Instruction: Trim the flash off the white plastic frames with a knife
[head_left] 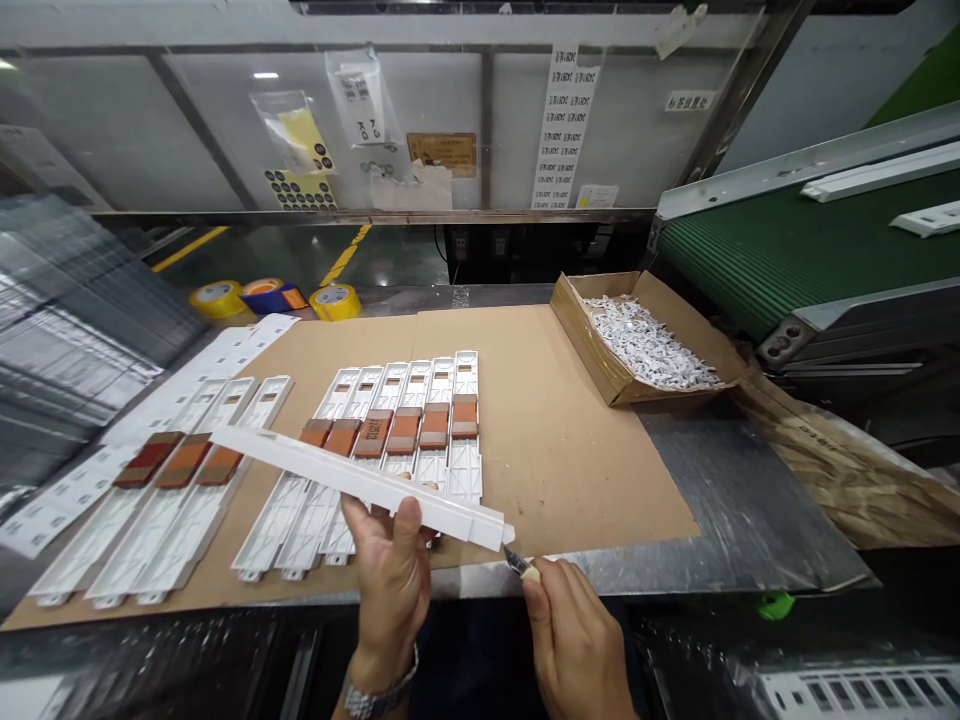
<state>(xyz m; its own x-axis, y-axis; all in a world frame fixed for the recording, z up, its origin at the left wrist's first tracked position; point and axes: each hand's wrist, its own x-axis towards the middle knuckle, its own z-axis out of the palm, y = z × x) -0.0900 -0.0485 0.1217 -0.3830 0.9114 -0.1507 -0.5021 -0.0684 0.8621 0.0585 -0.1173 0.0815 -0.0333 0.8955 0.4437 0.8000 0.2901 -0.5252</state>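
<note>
A long white plastic strip [360, 482] slants down to the right above the bench, smooth side showing. My left hand [394, 560] grips it near its middle, thumb on the front edge and fingers partly hidden behind. In my right hand [574, 630] is a small knife [517, 562], its dark tip at the strip's right end. Behind the strip, several white plastic panels [466, 470] with orange-brown blocks [405, 431] across them lie in a row. More such panels [180, 540] lie to the left.
An open cardboard box [592, 350] of small white pieces stands at the back right, near a green conveyor [750, 250]. Tape rolls [335, 302] sit at the back left. Printed label sheets [180, 390] lie along the left side of the cardboard-covered bench [555, 450].
</note>
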